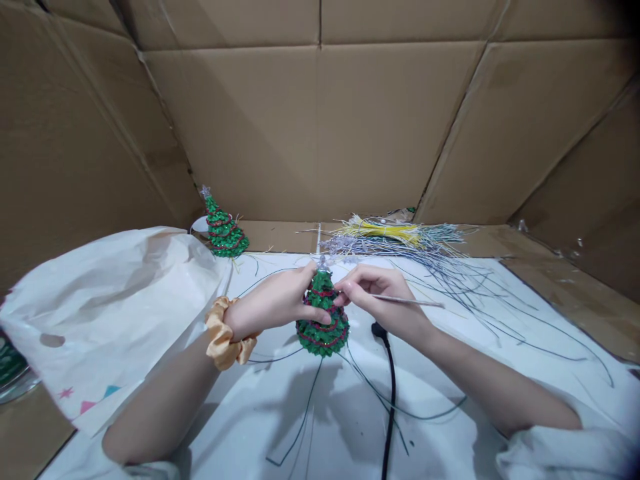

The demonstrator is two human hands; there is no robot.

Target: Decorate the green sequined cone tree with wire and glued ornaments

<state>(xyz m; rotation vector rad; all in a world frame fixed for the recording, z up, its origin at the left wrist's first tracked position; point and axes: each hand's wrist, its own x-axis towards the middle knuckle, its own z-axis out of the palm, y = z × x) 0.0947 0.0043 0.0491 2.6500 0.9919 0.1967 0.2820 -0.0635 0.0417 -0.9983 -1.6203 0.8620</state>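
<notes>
Steadying the tree (325, 335) above or on the table (227, 433) (from my remote view I cannot tell which), the left hand (283, 298) grasps its left flank, thumb across the front, presumably to free the right flank for fine work. There, the right hand (385, 293) pinches a stick (410, 301), its rear end pointing away from the tree. Nearer me than the tree, strands (425, 417) fan out; the cable (393, 393) lies to its right. Beyond it I see the bundle (390, 231), rightward, and a second tree (226, 233), leftward, perhaps set apart as a model.
</notes>
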